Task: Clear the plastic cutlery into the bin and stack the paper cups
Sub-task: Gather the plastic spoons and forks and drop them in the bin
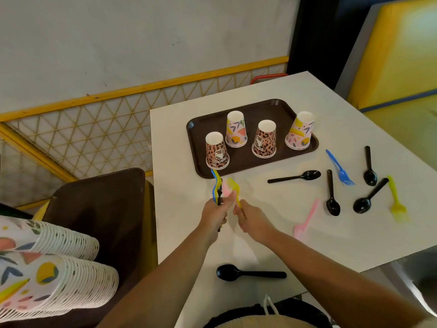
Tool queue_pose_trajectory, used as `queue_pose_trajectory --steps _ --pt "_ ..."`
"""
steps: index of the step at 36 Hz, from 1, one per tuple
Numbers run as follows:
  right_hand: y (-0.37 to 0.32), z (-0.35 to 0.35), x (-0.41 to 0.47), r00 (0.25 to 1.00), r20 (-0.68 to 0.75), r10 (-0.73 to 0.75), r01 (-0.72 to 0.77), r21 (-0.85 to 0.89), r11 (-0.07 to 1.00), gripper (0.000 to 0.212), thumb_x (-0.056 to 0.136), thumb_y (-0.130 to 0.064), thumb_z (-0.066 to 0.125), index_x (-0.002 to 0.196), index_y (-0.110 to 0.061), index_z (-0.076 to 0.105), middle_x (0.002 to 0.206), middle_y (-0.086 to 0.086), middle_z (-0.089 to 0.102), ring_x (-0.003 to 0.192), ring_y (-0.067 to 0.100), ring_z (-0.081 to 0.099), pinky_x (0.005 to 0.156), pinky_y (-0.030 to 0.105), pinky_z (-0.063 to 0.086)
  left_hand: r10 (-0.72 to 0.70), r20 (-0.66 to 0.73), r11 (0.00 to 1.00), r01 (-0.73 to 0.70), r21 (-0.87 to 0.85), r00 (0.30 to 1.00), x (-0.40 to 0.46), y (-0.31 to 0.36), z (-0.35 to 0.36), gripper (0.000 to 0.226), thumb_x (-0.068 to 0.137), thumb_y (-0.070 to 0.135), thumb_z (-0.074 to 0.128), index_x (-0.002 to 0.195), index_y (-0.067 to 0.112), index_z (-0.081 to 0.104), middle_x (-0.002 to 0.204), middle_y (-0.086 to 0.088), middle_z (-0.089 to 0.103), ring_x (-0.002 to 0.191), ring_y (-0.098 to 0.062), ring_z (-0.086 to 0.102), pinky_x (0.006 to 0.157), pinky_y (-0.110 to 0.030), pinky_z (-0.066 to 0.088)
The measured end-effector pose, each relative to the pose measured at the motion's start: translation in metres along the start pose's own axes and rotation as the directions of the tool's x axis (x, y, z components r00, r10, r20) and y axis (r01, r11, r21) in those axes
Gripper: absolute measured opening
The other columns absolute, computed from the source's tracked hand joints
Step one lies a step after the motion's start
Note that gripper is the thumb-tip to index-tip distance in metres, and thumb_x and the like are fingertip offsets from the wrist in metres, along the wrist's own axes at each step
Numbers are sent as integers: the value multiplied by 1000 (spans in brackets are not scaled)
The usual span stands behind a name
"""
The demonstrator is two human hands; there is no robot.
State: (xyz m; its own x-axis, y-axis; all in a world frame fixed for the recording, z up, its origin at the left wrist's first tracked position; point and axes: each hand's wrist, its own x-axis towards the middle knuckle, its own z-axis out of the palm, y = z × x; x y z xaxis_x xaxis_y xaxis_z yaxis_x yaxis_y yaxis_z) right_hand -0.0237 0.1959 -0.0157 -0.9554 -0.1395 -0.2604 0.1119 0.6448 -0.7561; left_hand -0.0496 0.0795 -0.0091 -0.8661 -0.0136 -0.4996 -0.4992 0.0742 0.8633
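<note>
My left hand [214,215] grips a bundle of plastic cutlery [218,185], yellow, blue and black pieces, just in front of the brown tray [255,107]. My right hand [251,220] pinches a yellow fork [234,187] right beside that bundle; a pink piece shows between the two. Several paper cups stand upside down on the tray: two leopard-print [216,151] [264,140] and two pastel [236,130] [300,131]. Loose on the white table [272,233] lie several black spoons [296,177] [248,273], a blue fork [339,169], a pink fork [306,218] and a yellow fork [396,200].
Two long stacks of paper cups [54,263] lie on their sides at the lower left, on a brown tray [101,204] over a yellow stand. A yellow mesh rail [94,129] runs behind the table. A metal surface [416,278] adjoins the table's right front edge.
</note>
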Motion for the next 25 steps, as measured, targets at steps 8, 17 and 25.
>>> queue_pose_trajectory --steps 8,17,25 --pt "-4 -2 -13 999 20 -45 44 52 998 16 100 -16 29 101 -14 45 61 -4 50 57 17 48 59 30 39 38 38 998 -37 -41 999 -5 3 18 19 88 22 67 73 15 57 57 -3 46 52 -16 40 49 -23 34" --pt "13 -17 -40 977 203 -65 94 -136 986 25 88 -34 58 99 -12 52 87 0 58 78 16 54 75 28 44 -2 26 1000 1 31 1000 3 6 36 26 97 18 46 71 15 48 62 -1 46 53 -13 41 55 -25 39" --pt "30 -10 -64 876 466 -124 324 -377 868 59 71 -38 76 115 -10 49 114 6 47 95 18 43 73 29 32 61 49 995 -57 -79 997 11 20 41 17 99 18 48 83 21 50 54 1 34 30 -2 29 36 -17 31"
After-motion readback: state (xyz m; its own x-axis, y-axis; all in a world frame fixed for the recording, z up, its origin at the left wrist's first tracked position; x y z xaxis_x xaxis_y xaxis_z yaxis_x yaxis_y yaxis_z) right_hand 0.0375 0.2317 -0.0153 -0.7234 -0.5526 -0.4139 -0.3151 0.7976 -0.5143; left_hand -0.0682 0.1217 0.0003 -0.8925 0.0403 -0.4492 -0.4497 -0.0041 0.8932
